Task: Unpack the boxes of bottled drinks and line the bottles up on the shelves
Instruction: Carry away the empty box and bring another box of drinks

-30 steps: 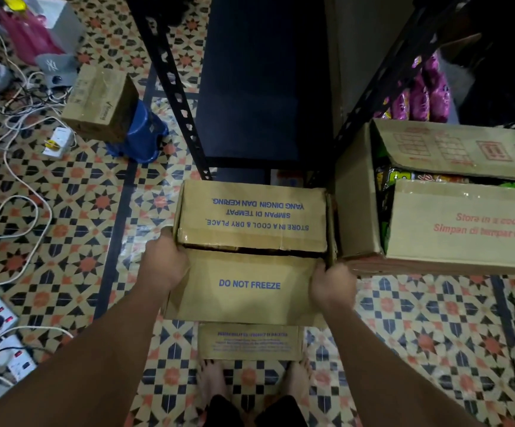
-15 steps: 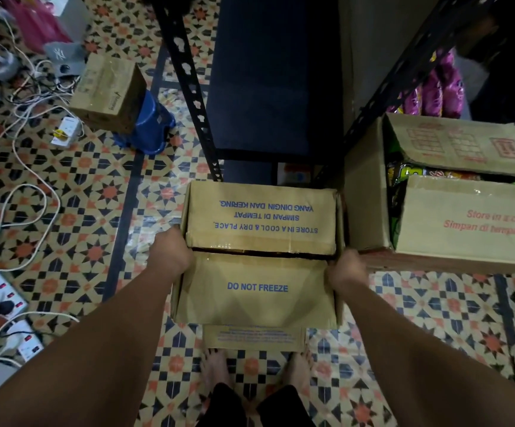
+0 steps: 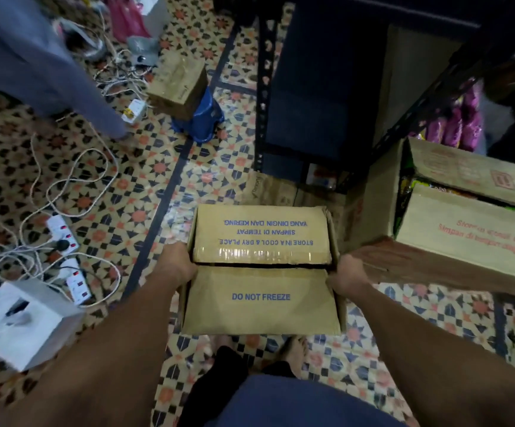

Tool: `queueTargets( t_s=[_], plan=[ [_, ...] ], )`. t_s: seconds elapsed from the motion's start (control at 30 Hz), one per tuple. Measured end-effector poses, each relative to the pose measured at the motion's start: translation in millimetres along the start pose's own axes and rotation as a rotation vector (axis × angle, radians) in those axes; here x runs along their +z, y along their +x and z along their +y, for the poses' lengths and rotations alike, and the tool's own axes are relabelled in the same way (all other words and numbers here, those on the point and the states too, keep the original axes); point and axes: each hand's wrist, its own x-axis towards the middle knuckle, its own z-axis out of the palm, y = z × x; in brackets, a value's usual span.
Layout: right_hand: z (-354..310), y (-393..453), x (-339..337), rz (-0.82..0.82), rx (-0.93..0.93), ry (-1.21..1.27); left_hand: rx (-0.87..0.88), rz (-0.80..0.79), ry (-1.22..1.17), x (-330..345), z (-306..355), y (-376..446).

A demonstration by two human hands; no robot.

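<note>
At frame centre, the left hand (image 3: 174,266) and right hand (image 3: 347,274) grip opposite sides of a closed brown cardboard box printed "DO NOT FREEZE" (image 3: 262,300), fingers curled round its edges, below the black metal shelf rack (image 3: 263,97).

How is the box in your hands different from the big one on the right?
The held box has its top flaps shut, with blue lettering; the big box has flaps parted, showing packets, with red lettering. The left hand and right hand grip the first; the second is untouched. Both are brown cardboard.
</note>
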Motion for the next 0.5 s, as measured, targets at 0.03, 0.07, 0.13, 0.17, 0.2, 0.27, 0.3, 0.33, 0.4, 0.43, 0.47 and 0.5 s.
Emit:
queueTargets(
  t_s=[0.03,0.07,0.13,0.17,0.2,0.27,0.3,0.33,0.4,0.43,0.47,0.5],
  plan=[
    [-5.7,-8.7,0.8,-0.013,-0.033,-0.02,-0.023,0.006,-0.008,-1.0,-13.2,-13.1],
    [-13.9,-16.8,1.1,-0.018,-0.066,-0.029,-0.048,0.014,-0.021,-2.0,-26.5,-25.4],
    [-31.2,-31.0,3.0,-0.042,-0.138,-0.11,-0.1,0.034,-0.062,-1.9,-56.5,-47.4],
    [-42.0,-37.2,4.0,-0.044,-0.166,-0.176,-0.12,0.053,-0.09,-3.1,-70.5,-57.0],
    [-52.7,-42.9,6.9,-0.033,-0.196,-0.212,-0.139,0.069,-0.118,-4.9,-84.4,-65.4],
    [-77.1,-53.3,14.1,-0.034,-0.24,-0.221,-0.165,0.093,-0.163,-12.4,-108.9,-78.0],
    [-92.1,-56.4,18.1,-0.027,-0.261,-0.24,-0.185,0.093,-0.174,-19.0,-121.5,-82.3],
    [-105.6,-59.5,21.3,-0.018,-0.271,-0.244,-0.198,0.098,-0.183,-25.6,-131.2,-84.8],
    [-133.6,-64.6,28.9,-0.013,-0.3,-0.27,-0.2,0.111,-0.219,-38.7,-152.2,-88.1],
    [-147.5,-68.4,32.1,-0.018,-0.315,-0.276,-0.2,0.117,-0.231,-45.6,-162.5,-88.0],
    [-160.4,-70.0,36.3,-0.009,-0.339,-0.272,-0.21,0.127,-0.243,-51.9,-171.7,-89.1],
    [-176.2,-69.0,41.4,0.0,-0.367,-0.264,-0.219,0.135,-0.242,-62.3,-181.8,-88.9]
  ],
)
